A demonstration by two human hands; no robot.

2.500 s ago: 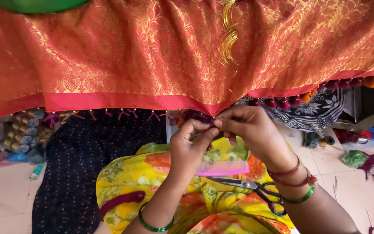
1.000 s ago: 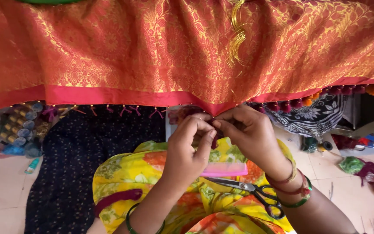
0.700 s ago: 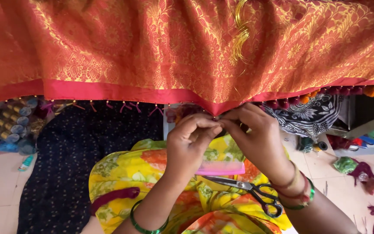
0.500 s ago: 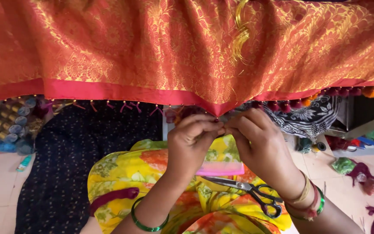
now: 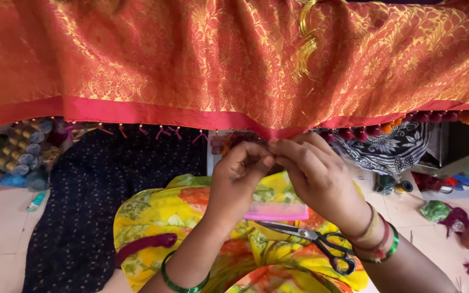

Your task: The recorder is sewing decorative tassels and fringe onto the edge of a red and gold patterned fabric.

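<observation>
Here, seen from above, an orange and gold brocade cloth [image 5: 202, 59] hangs across the top, its pink border [image 5: 137, 113] running along the lower edge. At far left, spools of thread [image 5: 20, 154] lie on the floor, near a dark dotted fabric [image 5: 99, 201]. Centre, the person's left hand [image 5: 238, 182] and right hand [image 5: 318, 176] meet at the border's lowest dip, each grip pinched together on the edge, seemingly to steady it for fine tassel work. Below them, a pink comb [image 5: 278, 211] and black-handled scissors [image 5: 313, 241] rest on the yellow floral lap cloth [image 5: 153, 214], close for reaching. To the right, finished maroon tassels [image 5: 354, 133] hang from the border.
</observation>
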